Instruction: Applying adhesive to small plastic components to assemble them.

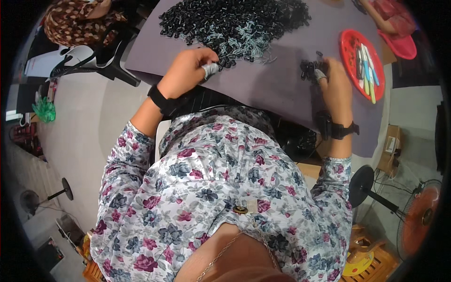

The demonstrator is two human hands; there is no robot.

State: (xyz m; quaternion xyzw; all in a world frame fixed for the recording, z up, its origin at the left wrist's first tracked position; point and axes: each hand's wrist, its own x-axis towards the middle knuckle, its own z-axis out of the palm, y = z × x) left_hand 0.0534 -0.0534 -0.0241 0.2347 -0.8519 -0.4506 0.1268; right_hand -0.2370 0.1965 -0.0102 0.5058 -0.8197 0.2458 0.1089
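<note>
A large heap of small black plastic pieces (pixel 211 21) lies on the grey-covered table (pixel 263 84), with a patch of thin pale grey pin-like pieces (pixel 249 41) at its near edge. My left hand (pixel 185 70) is at that near edge, fingers curled in toward a thumb wrapped in silvery tape. What it pinches, if anything, is too small to make out. On the right, my right hand (pixel 337 87) bends its fingers over a small separate pile of black pieces (pixel 308 69). A pale wrap covers its thumb too, and its fingertips are partly hidden. Both wrists wear black bands.
Right of my right hand, a red oval tray (pixel 346 51) holds several slim knife-like tools (pixel 366 68). Another person's arm (pixel 379 19) reaches in at the far right, by a pink dish (pixel 404 46). A black chair (pixel 117 70) stands left; a fan (pixel 423 216) is at lower right.
</note>
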